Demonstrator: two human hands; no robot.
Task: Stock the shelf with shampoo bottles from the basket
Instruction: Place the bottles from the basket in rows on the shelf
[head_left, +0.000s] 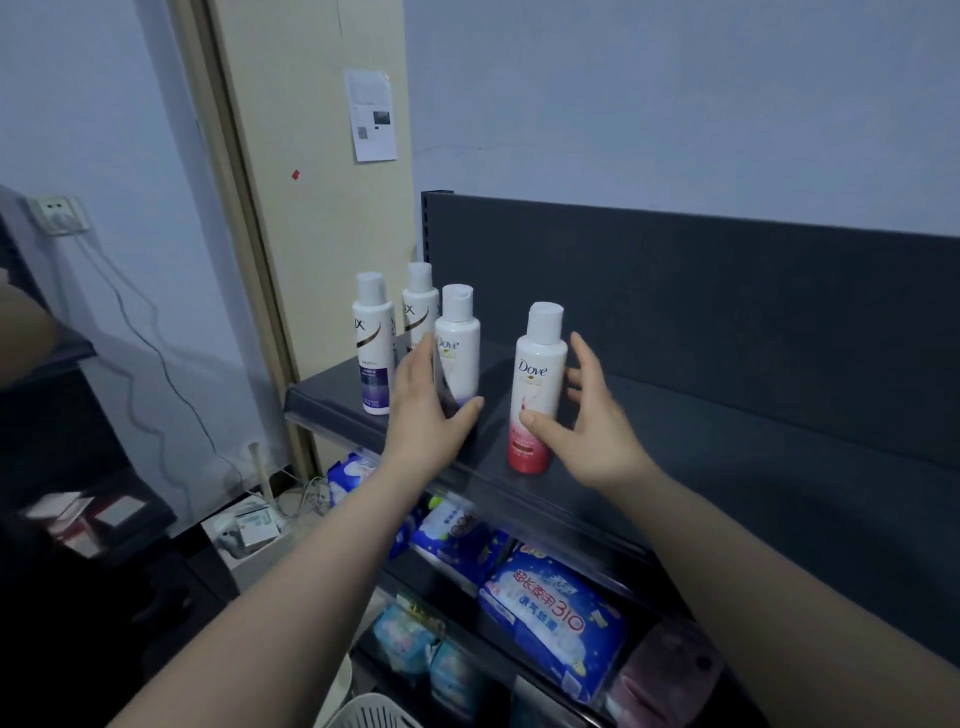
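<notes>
Both Dove bottles stand upright on the top shelf (727, 467), so this step is abt letting go clean and squaring them up. My L hand (431, 400) is spread: fingers straight up along the left side of the purple-bottomed Dove bottle (460, 338), thumb across the front of its base. It looks like touching, not squeezing, tho I can't tell how firm. My R hand (587, 415) is spread too, thumb tip on the lower front of the pink Dove bottle (537, 384), fingers loose round its right side w/ a sliver of gap up top. The pink one sits near the shelf's front edge, well apart from the back panel. The purple one sits further back and left, just beside the Lux bottles (373, 343) at the shelf's left end. Tall, narrow bottles, prob tippy, so I'd peel my fingers straight off sideways w/o dragging the labels, thumbs last. Then nudge the pink one back from the front lip, pushing low near its base and not at the cap, label facing out, in line w/ the rest. The basket (371, 714) is down at the bottom edge of view. Only its rim shows, so I can't tell what's left in it.
</notes>
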